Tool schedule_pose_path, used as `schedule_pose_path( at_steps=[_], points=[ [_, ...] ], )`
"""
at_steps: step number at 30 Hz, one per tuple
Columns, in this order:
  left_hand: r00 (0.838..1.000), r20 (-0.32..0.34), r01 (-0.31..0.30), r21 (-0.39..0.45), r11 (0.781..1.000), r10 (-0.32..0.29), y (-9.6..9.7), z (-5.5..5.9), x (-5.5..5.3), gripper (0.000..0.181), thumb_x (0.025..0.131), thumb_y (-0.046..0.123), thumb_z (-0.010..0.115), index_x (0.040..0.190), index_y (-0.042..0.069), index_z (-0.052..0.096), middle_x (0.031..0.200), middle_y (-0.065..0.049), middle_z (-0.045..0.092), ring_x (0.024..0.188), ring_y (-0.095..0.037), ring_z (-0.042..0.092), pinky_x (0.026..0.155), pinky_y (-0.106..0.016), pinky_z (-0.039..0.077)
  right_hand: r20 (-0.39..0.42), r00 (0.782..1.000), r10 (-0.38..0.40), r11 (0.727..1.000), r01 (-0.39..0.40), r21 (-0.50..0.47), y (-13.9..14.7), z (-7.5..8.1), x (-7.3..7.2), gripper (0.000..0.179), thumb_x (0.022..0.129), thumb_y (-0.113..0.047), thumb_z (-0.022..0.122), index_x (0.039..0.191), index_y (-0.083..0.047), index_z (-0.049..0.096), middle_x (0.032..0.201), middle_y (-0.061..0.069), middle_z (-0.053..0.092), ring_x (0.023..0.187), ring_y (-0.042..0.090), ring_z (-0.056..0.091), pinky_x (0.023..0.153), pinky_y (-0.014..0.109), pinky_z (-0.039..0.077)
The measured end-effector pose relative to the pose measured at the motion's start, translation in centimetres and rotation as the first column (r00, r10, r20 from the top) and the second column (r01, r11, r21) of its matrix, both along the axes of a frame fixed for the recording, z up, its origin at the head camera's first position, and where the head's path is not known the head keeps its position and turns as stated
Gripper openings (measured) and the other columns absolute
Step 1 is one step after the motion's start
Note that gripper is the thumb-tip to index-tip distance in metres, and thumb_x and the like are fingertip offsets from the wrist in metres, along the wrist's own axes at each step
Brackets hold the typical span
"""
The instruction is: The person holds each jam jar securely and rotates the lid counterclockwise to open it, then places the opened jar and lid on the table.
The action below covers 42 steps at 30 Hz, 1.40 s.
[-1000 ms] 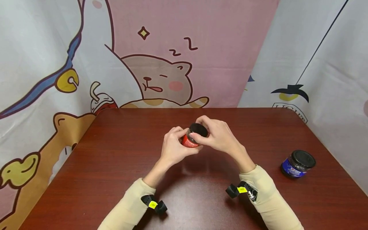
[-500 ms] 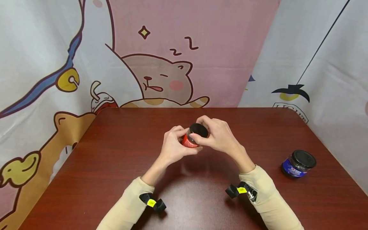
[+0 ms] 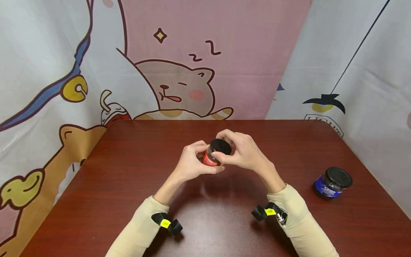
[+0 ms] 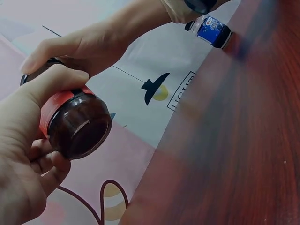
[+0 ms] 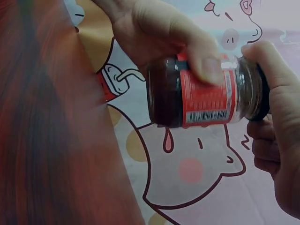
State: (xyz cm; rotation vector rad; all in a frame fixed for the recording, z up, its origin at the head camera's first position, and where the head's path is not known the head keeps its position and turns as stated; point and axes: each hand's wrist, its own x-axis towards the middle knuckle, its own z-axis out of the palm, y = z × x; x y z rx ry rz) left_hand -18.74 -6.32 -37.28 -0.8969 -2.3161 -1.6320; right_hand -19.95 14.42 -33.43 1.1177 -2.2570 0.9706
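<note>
Held up over the table is a glass jar with a red label, dark contents and a black lid. My left hand grips the jar's body, thumb across the label in the right wrist view. The fingers and thumb of my right hand curl round the lid at the other end. In the left wrist view the jar's dark glass base faces the camera. The lid is on the jar, which leans slightly in the head view.
A second jar, with a blue label and black lid, stands on the right of the dark red-brown table. A cartoon-printed cloth hangs behind the table and along its sides.
My left hand and forearm have shifted slightly left, and the jar has tilted a little further. My right hand stays on the lid, nearly in place. The blue-labelled jar has not moved.
</note>
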Motion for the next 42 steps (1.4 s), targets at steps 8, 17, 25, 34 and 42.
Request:
schedule_pose_path(
  at_steps=[8,17,25,34,42],
  points=[
    [0.994,0.047,0.099,0.043,0.994,-0.101,-0.3,0.4,0.0,0.032,0.067,0.016,0.093,0.095,0.017,0.077,0.084,0.003,0.064,0.076,-0.015,0.06,0.062,-0.028,0.051,0.074,0.99,0.118,0.993,-0.116,-0.035,0.2,0.4,-0.1,0.036,0.082,-0.025,0.08,0.114,-0.014,0.066,0.076,-0.01,0.053,0.062,0.011,0.045,0.054,0.023,0.037],
    [0.965,0.097,0.234,0.11,0.966,-0.245,-0.5,0.6,-0.2,0.038,0.07,0.011,0.092,0.104,0.012,0.075,0.096,-0.002,0.069,0.086,-0.021,0.064,0.072,-0.031,0.054,0.062,0.981,0.184,0.982,-0.181,-0.053,0.5,0.9,0.3,0.037,0.086,-0.026,0.08,0.119,-0.013,0.068,0.095,-0.008,0.064,0.075,0.008,0.051,0.063,0.023,0.042],
    [0.925,0.16,0.321,0.154,0.934,-0.345,-1.0,0.8,-0.1,0.039,0.072,0.006,0.088,0.109,0.007,0.074,0.102,-0.007,0.071,0.092,-0.024,0.066,0.079,-0.034,0.054,0.072,0.969,0.237,0.971,-0.234,-0.043,0.3,1.4,0.8,0.039,0.087,-0.019,0.077,0.125,-0.015,0.068,0.098,-0.008,0.063,0.079,0.008,0.053,0.067,0.026,0.045],
    [0.915,0.193,0.322,0.178,0.93,-0.354,-1.1,0.8,-0.1,0.035,0.071,0.007,0.088,0.104,0.004,0.075,0.099,-0.007,0.072,0.092,-0.023,0.066,0.076,-0.032,0.054,0.085,0.971,0.224,0.971,-0.23,0.066,0.5,2.2,1.3,0.043,0.093,-0.022,0.07,0.136,-0.018,0.063,0.096,-0.009,0.054,0.085,0.006,0.049,0.072,0.025,0.043],
    [0.987,0.047,0.149,0.066,0.987,-0.152,-0.3,0.4,-0.2,0.035,0.071,0.017,0.092,0.102,0.014,0.076,0.089,0.002,0.068,0.082,-0.018,0.06,0.066,-0.034,0.051,0.164,0.98,0.117,0.976,-0.144,0.161,1.1,2.5,1.3,0.062,0.095,-0.032,0.07,0.151,-0.025,0.046,0.113,-0.007,0.054,0.097,0.008,0.052,0.082,0.032,0.048]
  ],
)
